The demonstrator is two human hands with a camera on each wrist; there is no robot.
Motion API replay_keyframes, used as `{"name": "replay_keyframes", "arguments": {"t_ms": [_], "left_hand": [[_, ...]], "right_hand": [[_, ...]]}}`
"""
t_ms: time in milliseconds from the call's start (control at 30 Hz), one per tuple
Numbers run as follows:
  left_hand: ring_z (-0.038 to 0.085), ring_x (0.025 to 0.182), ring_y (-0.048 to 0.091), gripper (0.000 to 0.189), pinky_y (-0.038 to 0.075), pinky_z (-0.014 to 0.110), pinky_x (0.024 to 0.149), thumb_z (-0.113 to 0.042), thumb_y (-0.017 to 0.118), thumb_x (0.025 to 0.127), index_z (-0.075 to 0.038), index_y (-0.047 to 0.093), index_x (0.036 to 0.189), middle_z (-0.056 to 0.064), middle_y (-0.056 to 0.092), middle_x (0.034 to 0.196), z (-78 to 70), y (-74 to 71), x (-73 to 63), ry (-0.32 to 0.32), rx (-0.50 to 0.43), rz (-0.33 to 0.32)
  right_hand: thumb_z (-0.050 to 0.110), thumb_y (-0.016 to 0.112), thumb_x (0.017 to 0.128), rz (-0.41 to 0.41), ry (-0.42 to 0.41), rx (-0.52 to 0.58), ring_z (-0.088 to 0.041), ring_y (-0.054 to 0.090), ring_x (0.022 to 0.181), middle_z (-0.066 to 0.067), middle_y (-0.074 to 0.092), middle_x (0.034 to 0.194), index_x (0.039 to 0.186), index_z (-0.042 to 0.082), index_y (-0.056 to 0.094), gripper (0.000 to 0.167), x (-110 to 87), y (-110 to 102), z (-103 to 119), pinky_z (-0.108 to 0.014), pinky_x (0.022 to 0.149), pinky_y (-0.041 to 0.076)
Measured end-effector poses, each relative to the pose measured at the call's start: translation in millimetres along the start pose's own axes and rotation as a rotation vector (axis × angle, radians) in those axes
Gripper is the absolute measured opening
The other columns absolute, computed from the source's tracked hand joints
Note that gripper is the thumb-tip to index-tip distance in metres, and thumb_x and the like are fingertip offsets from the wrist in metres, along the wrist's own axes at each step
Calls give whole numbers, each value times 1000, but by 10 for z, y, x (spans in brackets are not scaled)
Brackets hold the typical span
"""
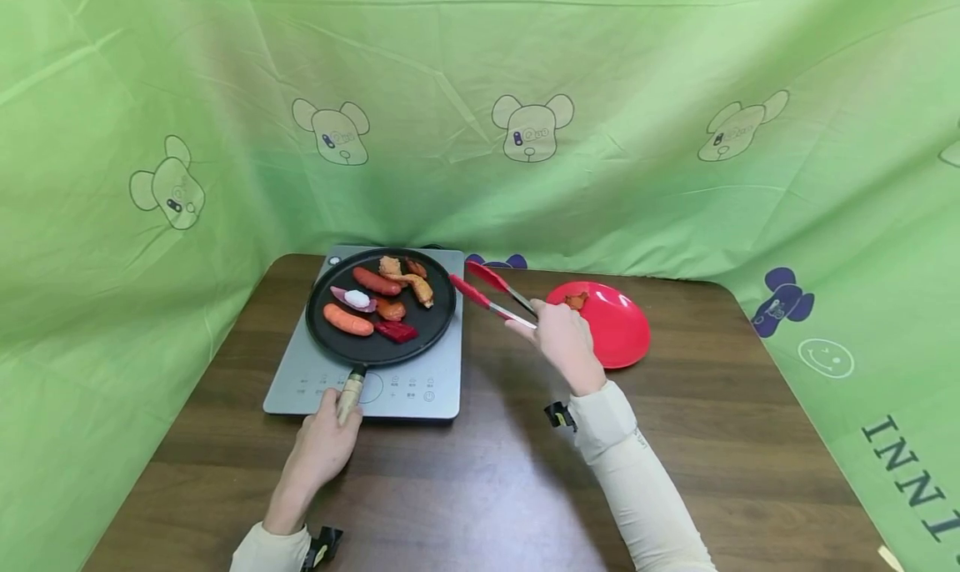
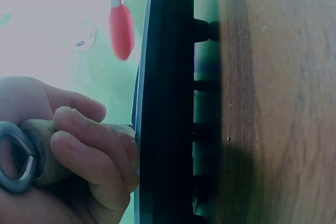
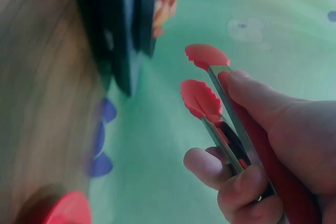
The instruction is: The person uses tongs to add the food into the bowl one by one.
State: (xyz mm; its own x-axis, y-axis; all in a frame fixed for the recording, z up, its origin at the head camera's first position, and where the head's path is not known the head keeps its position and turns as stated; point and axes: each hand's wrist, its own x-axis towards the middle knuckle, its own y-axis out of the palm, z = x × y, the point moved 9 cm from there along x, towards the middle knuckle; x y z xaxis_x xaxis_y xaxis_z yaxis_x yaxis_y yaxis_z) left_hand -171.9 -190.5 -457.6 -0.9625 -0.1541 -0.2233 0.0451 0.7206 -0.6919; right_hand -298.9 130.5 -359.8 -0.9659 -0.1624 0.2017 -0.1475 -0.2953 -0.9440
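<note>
My left hand (image 1: 326, 443) grips the pale handle (image 1: 350, 395) of a round black frying pan (image 1: 405, 351); in the left wrist view the fingers curl round that handle, which ends in a metal ring (image 2: 23, 156). Several foods lie in the pan, among them a dark sausage (image 1: 377, 282), a lighter sausage (image 1: 348, 319), a drumstick-like piece (image 1: 420, 290) and a dark red slice (image 1: 396, 331). My right hand (image 1: 564, 338) holds tongs (image 1: 510, 301) with red scalloped tips, spread apart and with nothing between them, just right of the pan.
Beneath the pan is a grey induction cooker (image 1: 285, 388) with touch controls. Right of the tongs, a red plate (image 1: 622, 326) bears a small brown food piece (image 1: 576, 301), partly behind the right hand. A green printed curtain (image 1: 435, 138) hangs behind the wooden table (image 1: 480, 489).
</note>
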Motion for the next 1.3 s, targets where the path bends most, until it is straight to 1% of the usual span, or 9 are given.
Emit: {"name": "replay_keyframes", "arguments": {"t_ms": [100, 300, 467, 600, 700, 833, 1033, 1200, 1300], "left_hand": [[20, 55, 48, 38, 37, 34, 46, -27, 46, 96, -3, 37, 124, 11, 49, 72, 8, 4, 1, 0, -1, 0], [20, 54, 47, 38, 37, 34, 45, -27, 46, 96, -2, 36, 123, 10, 48, 71, 5, 7, 4, 5, -2, 4], [20, 54, 48, 39, 37, 34, 45, -27, 45, 96, -2, 36, 124, 11, 48, 71, 3, 2, 4, 3, -2, 9], [20, 54, 48, 39, 37, 34, 46, -27, 46, 96, -2, 36, 124, 11, 49, 72, 1, 0, 7, 6, -2, 9], [20, 53, 47, 38, 37, 34, 46, -26, 46, 96, -1, 36, 124, 11, 48, 71, -2, 0, 6, 8, -7, 11], [20, 53, 47, 39, 37, 34, 45, -26, 46, 96, -1, 36, 124, 11, 48, 71, -8, -2, 4, 12, -8, 11], [20, 54, 47, 39, 37, 34, 46, -26, 45, 96, -1, 35, 125, 11, 48, 72, -10, -4, 5, 13, -2, 9], [20, 54, 47, 38, 37, 34, 46, -26, 45, 97, -1, 35, 124, 11, 48, 72, 5, 11, 9, 9, -4, 16], [20, 54, 47, 38, 37, 34, 46, -26, 45, 97, -1, 35, 123, 11, 48, 72, 11, 13, 16, 7, -5, 17]], "right_hand": [[51, 69, 80, 4, 34, -1, -30, 52, 50, -7, 50, 57, 83, 9, 58, 44, -31, 20, -176, -42, 44, 41], [49, 70, 80, 16, 99, -2, -29, 54, 53, -6, 52, 59, 93, 6, 63, 45, -105, 44, -474, -40, 46, 42], [50, 67, 81, 28, 163, 27, -29, 53, 54, -7, 51, 59, 82, 8, 59, 44, -160, 37, -686, -41, 49, 41], [49, 67, 81, 14, 211, 40, -29, 53, 55, -7, 49, 57, 76, 10, 54, 42, -206, 21, -845, -41, 49, 40], [50, 67, 81, 13, 257, 29, -31, 55, 58, -9, 50, 59, 77, 9, 54, 43, -238, 33, -981, -43, 50, 41], [51, 66, 81, 29, 331, -4, -38, 58, 66, -13, 54, 64, 79, 7, 54, 46, -272, 69, -1158, -47, 56, 45], [52, 66, 81, 43, 401, -21, -45, 60, 75, -24, 59, 77, 83, 3, 56, 50, -297, 122, -1340, -50, 60, 46], [51, 65, 82, 64, 408, -39, -48, 60, 79, -30, 60, 84, 90, -2, 58, 54, -302, 165, -1411, -51, 62, 46], [51, 65, 82, 68, 406, -41, -48, 59, 78, -30, 60, 84, 91, -3, 58, 55, -294, 176, -1424, -51, 62, 46]]}}
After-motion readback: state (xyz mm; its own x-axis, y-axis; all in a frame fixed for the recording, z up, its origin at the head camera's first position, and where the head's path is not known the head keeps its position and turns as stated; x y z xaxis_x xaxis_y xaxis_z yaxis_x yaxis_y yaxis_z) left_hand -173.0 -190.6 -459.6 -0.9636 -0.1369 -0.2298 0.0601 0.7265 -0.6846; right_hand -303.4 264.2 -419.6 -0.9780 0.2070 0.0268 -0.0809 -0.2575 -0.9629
